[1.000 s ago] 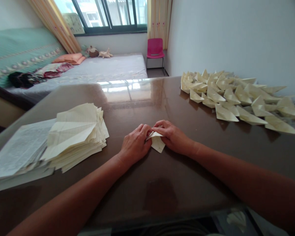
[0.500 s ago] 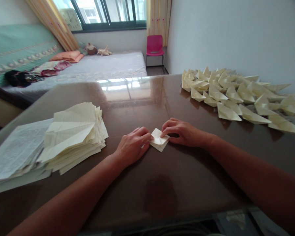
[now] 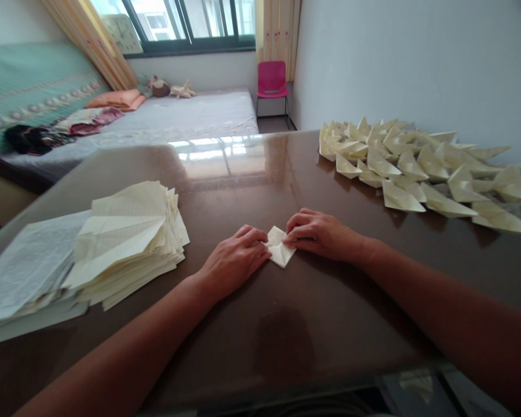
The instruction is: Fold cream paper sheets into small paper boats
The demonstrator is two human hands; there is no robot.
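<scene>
The folded paper point(image 3: 281, 255) lies on the brown tabletop point(image 3: 243, 324), between the two hands and directly in front of the person. It is a small diamond with one corner directed toward the person and a crease across its upper face. The left hand point(image 3: 237, 258) has its fingers curled nearly closed, with thumb and index finger holding the left corner of the folded paper. The right hand point(image 3: 323, 234) has its fingers bent and its tips close together, holding the right corner. Both forearms extend over the tabletop.

A stack of cream sheets point(image 3: 125, 231) is located left of the left hand, beside a stack of printed sheets point(image 3: 30, 266). Pointed paper shapes point(image 3: 402, 198) are grouped at the right, near the wall point(image 3: 408, 63). A pink chair point(image 3: 272, 76) stands beyond the tabletop, beside the bed point(image 3: 208, 113).
</scene>
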